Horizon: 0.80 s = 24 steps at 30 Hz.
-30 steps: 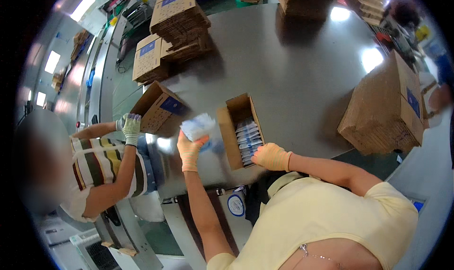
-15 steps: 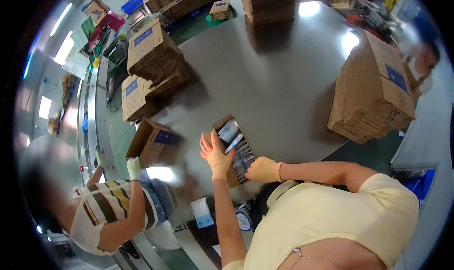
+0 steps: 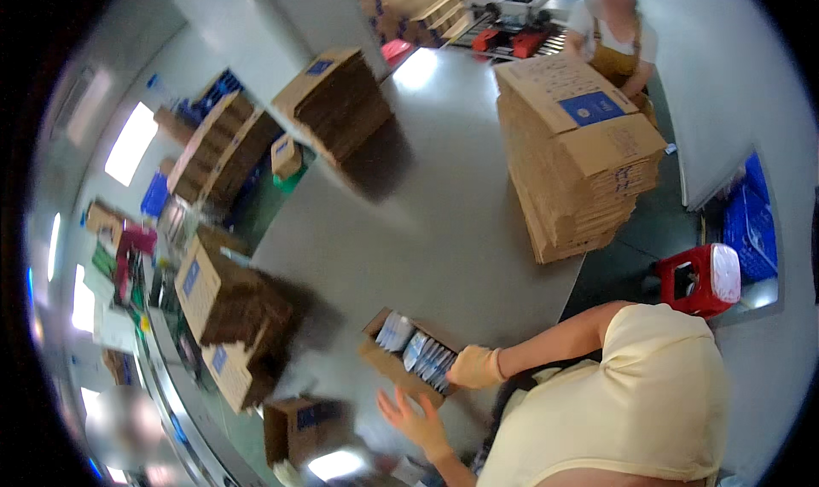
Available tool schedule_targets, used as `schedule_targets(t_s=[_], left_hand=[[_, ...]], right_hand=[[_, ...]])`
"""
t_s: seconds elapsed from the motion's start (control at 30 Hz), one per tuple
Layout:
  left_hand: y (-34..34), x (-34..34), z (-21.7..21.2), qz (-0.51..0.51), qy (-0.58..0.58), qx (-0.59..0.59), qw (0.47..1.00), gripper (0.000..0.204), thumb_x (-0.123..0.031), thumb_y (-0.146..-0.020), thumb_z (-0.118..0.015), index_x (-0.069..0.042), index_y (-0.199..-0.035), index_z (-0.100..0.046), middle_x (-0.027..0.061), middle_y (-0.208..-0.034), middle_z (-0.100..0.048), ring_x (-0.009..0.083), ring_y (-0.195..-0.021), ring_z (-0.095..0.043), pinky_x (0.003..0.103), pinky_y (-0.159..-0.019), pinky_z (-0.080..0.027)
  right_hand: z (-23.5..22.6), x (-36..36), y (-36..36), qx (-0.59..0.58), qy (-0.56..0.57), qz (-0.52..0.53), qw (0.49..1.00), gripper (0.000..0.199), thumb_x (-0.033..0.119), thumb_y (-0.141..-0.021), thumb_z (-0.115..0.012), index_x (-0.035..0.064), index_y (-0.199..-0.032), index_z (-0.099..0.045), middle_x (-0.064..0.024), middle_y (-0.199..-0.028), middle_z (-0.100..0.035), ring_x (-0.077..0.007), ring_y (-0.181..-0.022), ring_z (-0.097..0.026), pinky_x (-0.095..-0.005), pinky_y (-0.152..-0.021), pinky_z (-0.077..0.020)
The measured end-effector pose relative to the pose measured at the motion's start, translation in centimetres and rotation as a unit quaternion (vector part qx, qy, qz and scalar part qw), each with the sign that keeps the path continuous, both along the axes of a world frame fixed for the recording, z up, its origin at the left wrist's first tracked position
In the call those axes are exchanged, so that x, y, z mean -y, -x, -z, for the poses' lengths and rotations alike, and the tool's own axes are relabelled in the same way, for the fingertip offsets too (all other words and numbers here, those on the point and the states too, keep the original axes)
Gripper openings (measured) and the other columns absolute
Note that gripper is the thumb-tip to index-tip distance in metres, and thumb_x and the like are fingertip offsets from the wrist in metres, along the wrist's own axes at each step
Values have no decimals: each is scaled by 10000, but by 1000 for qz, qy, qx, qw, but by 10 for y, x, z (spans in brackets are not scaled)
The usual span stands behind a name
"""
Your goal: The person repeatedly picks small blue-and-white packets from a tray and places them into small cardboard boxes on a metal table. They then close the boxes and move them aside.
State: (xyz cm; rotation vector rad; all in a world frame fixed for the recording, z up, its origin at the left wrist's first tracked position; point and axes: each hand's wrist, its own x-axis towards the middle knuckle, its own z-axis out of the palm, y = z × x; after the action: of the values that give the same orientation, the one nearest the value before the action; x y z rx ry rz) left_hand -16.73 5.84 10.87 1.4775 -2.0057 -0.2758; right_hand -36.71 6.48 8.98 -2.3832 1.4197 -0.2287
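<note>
A narrow open cardboard box [image 3: 388, 367] sits near the front of the metal table. Inside stands a row of white and blue flat packets [image 3: 425, 357]. My left hand [image 3: 415, 420], in a pale yellow glove, is just in front of the box's near wall, its fingers spread and holding nothing. At the box's right end is my right hand [image 3: 475, 367], also gloved, with its fingers curled over the edge there. Its fingertips are partly hidden, down by the last packets.
Tall stacks of flattened cartons [image 3: 589, 158] stand at the right, far [image 3: 334, 103] and left [image 3: 230, 291] of the metal table [image 3: 409, 239]. Another open box [image 3: 299, 427] is at the lower left, a co-worker's gloved hand [image 3: 286, 472] beside it. A red stool [image 3: 701, 280] stands right; another person [image 3: 618, 39] is behind the right stack.
The view has swung to the right. My left hand has come off the packets and out over the near side of the box. My right hand remains at the box's right end.
</note>
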Motion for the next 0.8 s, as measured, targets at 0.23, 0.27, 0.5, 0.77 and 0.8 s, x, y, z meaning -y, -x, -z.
schedule_targets(t_s=[0.23,0.27,0.5,0.77,0.8], left_hand=[[-82,-103,141,-8,-244,60,968,422,-125,-818,-634,36,-1190,-516,228,-1158,-544,358,-1075,-516,443,-956,-398],[-65,-92,144,16,-254,68,965,423,-127,-818,-634,35,-1191,-516,227,-1164,-541,358,-1080,-514,443,-958,-397],[-28,-38,94,7,-189,59,980,432,-138,-818,-634,26,-1199,-513,224,-1207,-519,359,-1115,-499,444,-972,-389],[10,-14,92,49,-159,74,983,441,-152,-818,-634,15,-1207,-510,219,-1256,-493,359,-1155,-481,444,-988,-380],[6,-17,95,41,-166,79,982,442,-153,-818,-634,14,-1208,-510,219,-1262,-490,359,-1160,-479,445,-990,-379]], right_hand=[[-10,143,164,-138,132,419,888,199,158,-800,-546,23,-935,-603,-136,-838,-650,-276,-754,-648,-404,-573,-504],[-5,152,211,-204,221,533,791,241,144,-802,-541,23,-1008,-574,-131,-919,-630,-269,-830,-629,-395,-616,-500],[-72,131,151,-68,192,348,915,204,265,-780,-625,66,-824,-626,-121,-796,-634,-279,-768,-632,-417,-644,-490],[104,-61,160,-125,-231,267,927,287,282,-792,-548,73,-862,-732,-167,-900,-698,-327,-802,-672,-453,-680,-521],[101,-79,150,-79,-236,306,919,299,292,-793,-544,73,-873,-731,-166,-925,-697,-330,-823,-672,-456,-688,-521]])
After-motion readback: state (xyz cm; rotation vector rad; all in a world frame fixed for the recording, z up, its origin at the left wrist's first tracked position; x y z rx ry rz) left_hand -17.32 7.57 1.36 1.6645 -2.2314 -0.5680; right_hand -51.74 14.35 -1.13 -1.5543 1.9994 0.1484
